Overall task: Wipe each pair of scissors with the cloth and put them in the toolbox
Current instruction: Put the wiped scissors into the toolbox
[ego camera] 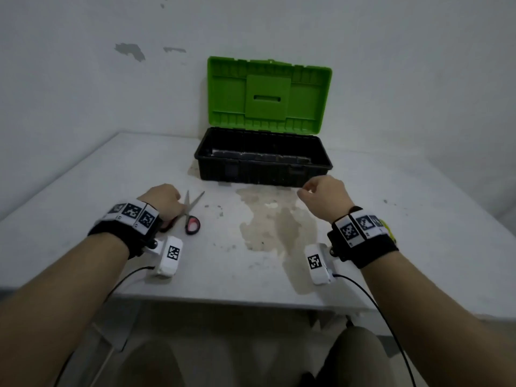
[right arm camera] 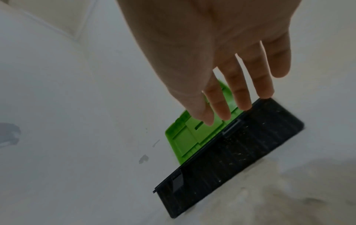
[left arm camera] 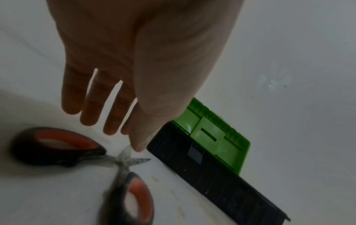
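Observation:
A pair of scissors (ego camera: 192, 216) with red-and-black handles lies on the white table (ego camera: 83, 191), blades spread and pointing away from me. My left hand (ego camera: 164, 201) hovers just over its left handle. In the left wrist view the fingers (left arm camera: 90, 112) are straight above the scissors (left arm camera: 123, 161), not gripping them. The toolbox (ego camera: 262, 169) stands at the back centre, a black base with its green lid (ego camera: 268, 96) raised. My right hand (ego camera: 321, 194) floats in front of the toolbox's right end, relaxed and holding nothing, and its fingers (right arm camera: 240, 94) show above the toolbox (right arm camera: 240, 149). No cloth is in view.
A beige stain (ego camera: 276, 219) spreads over the table's middle between my hands. The wall (ego camera: 83, 79) rises right behind the toolbox. The table's front edge (ego camera: 223, 298) runs just below my wrists, and my knees show under it.

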A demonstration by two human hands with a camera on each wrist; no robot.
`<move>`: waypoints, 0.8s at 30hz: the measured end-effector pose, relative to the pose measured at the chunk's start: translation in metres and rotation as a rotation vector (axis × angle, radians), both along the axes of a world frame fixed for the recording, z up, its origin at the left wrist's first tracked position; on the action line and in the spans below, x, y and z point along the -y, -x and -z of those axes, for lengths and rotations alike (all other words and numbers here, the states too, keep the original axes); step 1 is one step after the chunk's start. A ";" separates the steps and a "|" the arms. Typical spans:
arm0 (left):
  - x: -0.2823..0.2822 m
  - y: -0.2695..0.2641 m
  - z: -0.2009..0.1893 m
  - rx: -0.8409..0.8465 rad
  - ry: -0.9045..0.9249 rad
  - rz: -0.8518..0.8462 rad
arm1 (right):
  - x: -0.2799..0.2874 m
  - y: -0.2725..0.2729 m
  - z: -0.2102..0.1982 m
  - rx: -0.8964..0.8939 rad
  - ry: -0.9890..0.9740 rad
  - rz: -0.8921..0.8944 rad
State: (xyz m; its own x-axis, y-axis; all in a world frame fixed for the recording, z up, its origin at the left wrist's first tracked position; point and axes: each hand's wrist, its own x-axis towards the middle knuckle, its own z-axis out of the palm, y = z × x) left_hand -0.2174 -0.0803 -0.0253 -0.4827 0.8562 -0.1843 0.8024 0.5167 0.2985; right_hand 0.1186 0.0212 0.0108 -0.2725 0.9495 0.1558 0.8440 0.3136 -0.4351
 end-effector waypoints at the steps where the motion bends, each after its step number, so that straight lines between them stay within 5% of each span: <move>1: 0.007 -0.003 0.001 -0.047 0.066 0.003 | 0.005 -0.015 0.005 0.019 -0.001 0.034; 6: 0.028 -0.017 0.009 -0.230 0.170 0.060 | 0.021 -0.071 0.034 0.239 0.115 0.218; 10: 0.037 -0.030 0.009 -0.175 0.068 0.005 | 0.024 -0.088 0.040 0.279 0.156 0.338; 17: 0.044 -0.078 -0.018 0.228 -0.149 0.017 | 0.011 -0.099 0.032 0.270 0.188 0.360; 24: 0.038 -0.170 -0.024 0.809 -0.223 0.158 | 0.043 -0.109 0.019 -0.244 0.123 0.142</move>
State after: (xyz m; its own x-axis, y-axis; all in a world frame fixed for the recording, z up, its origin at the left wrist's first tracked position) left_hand -0.0477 -0.1185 -0.0015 -0.1471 0.9594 -0.2406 0.3557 0.2783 0.8922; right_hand 0.2277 -0.0216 -0.0079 -0.1045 0.9912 0.0814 0.7418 0.1322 -0.6575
